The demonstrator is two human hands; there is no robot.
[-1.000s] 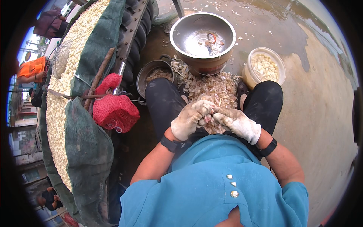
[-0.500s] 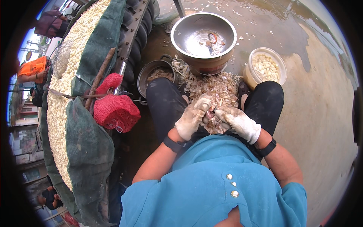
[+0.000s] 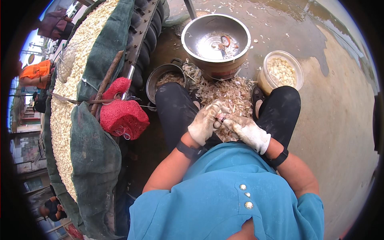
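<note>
Both my hands wear soiled white gloves and meet between my knees, above a heap of papery garlic skins (image 3: 224,91). The fingers of my left hand (image 3: 203,123) are closed around a pinkish garlic clove (image 3: 220,117), which they partly hide. My right hand (image 3: 249,132) pinches the same clove from the other side, thumb and fingertips touching it. Beyond the heap stands a wide metal bowl (image 3: 194,36) with some scraps and a small red-orange loop inside. A pale plastic tub (image 3: 265,83) of peeled cloves is by my right knee.
Beside my left knee sits a metal pot (image 3: 150,87) holding skins. Along the left runs a long bed of peeled garlic (image 3: 90,46) lined with dark green cloth (image 3: 94,160). A red mesh bag (image 3: 122,116) and a wooden stick (image 3: 107,82) rest at its edge. Other people are farther left.
My right hand has moved left, closing in on my left hand. My left hand has shifted slightly. The pinkish clove shows more clearly between the fingertips.
</note>
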